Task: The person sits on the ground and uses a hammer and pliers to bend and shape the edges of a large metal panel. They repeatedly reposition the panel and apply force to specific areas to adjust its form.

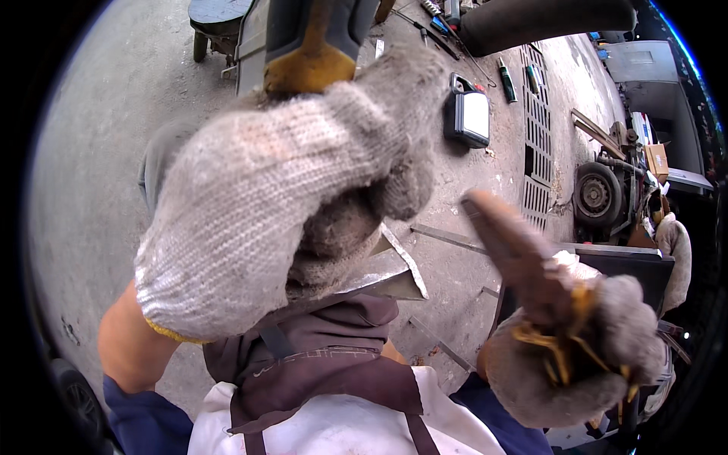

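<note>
My left hand [265, 174], in a dirty white knitted glove, is raised in front of me with its fingers curled closed. It grips a dark grey and yellow power tool [311, 45], whose body rises past the top edge; the rest is hidden by the glove. Just below that hand, a shiny bent piece of sheet metal [387, 273] lies above my lap. To the right, my right hand [584, 364], also gloved, is closed on a pair of pliers [523, 265] with brown, worn jaws pointing up and left and yellow handles.
On the concrete floor lie a black and white case [469, 117], a green tube [507, 82] and thin metal bars [447, 237]. A slotted drain grate [537, 129] runs along the right. Beyond it stands a wheel [597, 194]. A round stool [218, 10] is at the far left.
</note>
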Action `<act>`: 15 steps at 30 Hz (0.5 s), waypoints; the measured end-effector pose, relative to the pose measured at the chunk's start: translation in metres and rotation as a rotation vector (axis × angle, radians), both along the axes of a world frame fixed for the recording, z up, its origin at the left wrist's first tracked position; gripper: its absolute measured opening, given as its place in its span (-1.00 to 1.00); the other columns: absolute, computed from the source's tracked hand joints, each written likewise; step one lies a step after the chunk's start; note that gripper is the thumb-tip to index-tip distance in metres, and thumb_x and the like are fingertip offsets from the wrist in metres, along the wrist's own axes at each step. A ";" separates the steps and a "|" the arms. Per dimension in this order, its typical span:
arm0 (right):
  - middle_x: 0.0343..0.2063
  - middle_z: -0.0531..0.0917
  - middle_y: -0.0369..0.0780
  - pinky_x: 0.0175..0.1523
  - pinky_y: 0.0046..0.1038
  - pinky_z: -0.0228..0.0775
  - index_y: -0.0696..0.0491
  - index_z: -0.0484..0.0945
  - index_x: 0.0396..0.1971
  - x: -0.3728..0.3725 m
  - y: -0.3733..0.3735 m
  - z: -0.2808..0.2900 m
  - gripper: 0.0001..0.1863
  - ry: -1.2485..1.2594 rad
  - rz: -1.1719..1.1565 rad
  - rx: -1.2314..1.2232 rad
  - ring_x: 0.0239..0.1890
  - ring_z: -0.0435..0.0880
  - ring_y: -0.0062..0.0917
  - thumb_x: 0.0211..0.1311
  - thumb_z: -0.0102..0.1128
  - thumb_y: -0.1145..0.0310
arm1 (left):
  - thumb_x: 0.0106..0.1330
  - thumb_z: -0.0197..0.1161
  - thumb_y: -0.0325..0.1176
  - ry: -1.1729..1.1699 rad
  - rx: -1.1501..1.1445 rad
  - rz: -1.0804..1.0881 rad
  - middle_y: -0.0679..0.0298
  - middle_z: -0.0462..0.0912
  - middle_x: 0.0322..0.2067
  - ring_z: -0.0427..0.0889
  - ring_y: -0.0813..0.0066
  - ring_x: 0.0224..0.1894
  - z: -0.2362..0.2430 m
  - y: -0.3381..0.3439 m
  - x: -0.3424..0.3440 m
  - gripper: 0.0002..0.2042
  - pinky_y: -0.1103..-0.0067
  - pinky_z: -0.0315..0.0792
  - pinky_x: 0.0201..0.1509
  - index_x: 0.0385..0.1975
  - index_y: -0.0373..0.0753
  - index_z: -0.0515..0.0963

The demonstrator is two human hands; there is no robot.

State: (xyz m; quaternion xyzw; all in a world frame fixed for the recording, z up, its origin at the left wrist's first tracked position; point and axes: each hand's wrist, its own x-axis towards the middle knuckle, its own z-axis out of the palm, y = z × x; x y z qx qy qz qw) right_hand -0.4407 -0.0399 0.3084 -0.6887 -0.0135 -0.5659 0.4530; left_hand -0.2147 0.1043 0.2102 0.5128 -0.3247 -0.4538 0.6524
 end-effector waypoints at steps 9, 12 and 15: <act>-0.21 0.50 -0.29 -0.03 -0.41 0.48 -0.11 0.42 -0.01 0.007 0.012 0.013 -0.62 0.405 0.056 0.159 -0.14 0.48 -0.59 0.19 0.32 0.33 | 0.33 0.19 -0.51 0.038 0.009 0.011 0.10 0.55 0.07 0.64 0.44 0.04 -0.002 0.002 0.003 -0.58 0.57 0.59 0.09 0.19 -0.37 0.38; -0.16 0.54 -0.25 0.03 -0.37 0.48 -0.09 0.41 0.00 0.002 0.015 0.028 -0.61 0.371 0.107 0.275 -0.06 0.51 -0.56 0.20 0.32 0.31 | 0.33 0.19 -0.51 0.060 0.007 -0.006 0.10 0.55 0.07 0.63 0.44 0.04 -0.005 -0.002 0.005 -0.58 0.57 0.59 0.10 0.19 -0.37 0.38; -0.09 0.57 -0.23 0.17 -0.29 0.42 0.00 0.35 0.11 -0.014 0.004 0.009 -0.40 0.478 0.151 0.116 -0.04 0.59 -0.36 0.11 0.39 0.17 | 0.33 0.19 -0.51 0.083 0.014 -0.004 0.10 0.55 0.08 0.63 0.44 0.04 -0.005 0.001 0.003 -0.58 0.57 0.59 0.10 0.19 -0.38 0.38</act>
